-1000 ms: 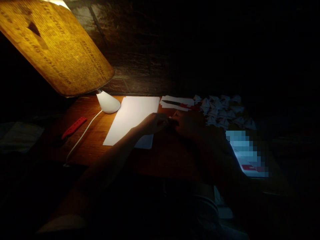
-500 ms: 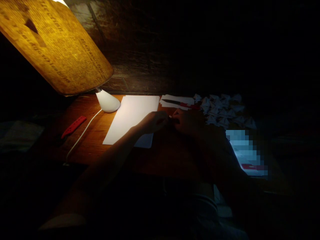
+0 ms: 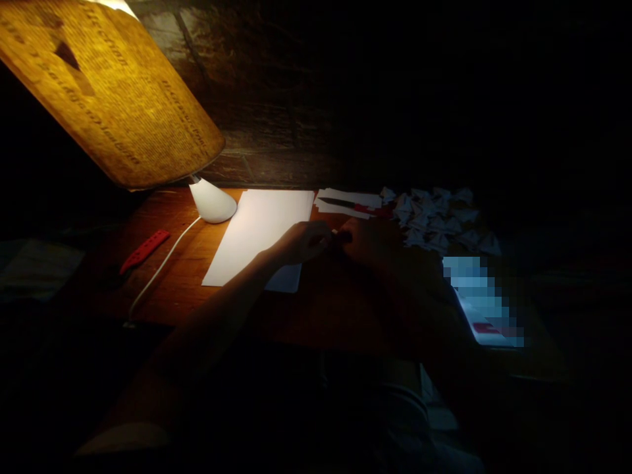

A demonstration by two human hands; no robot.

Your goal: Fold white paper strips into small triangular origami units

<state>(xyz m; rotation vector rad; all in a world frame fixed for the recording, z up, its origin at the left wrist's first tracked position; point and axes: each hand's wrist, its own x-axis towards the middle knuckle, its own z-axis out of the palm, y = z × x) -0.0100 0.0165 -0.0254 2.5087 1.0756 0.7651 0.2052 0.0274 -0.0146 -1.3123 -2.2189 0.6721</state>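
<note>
My left hand (image 3: pixel 307 239) and my right hand (image 3: pixel 361 241) meet over the table, with fingers curled and pinched together. Between their fingertips shows a tiny white bit, which looks like a small piece of paper (image 3: pixel 335 232); most of it is hidden by the fingers and the dark. Under my left wrist lies a stack of white paper sheets (image 3: pixel 257 224). Just beyond my right hand is a smaller pile of cut paper (image 3: pixel 340 195), and a knife with a red handle (image 3: pixel 371 210) rests across it.
Several folded white paper pieces (image 3: pixel 439 217) lie heaped at the back right, with a lit phone (image 3: pixel 474 309) nearer me. On the left stand a lamp's white base (image 3: pixel 212 201) and yellow printed shade (image 3: pixel 113 99), a white cord (image 3: pixel 165 266) and a red-handled object (image 3: pixel 145 250).
Both hands stay almost in place, the fingers shifting slightly around the small white piece. The whole view has drifted a little; nothing else has visibly moved.
</note>
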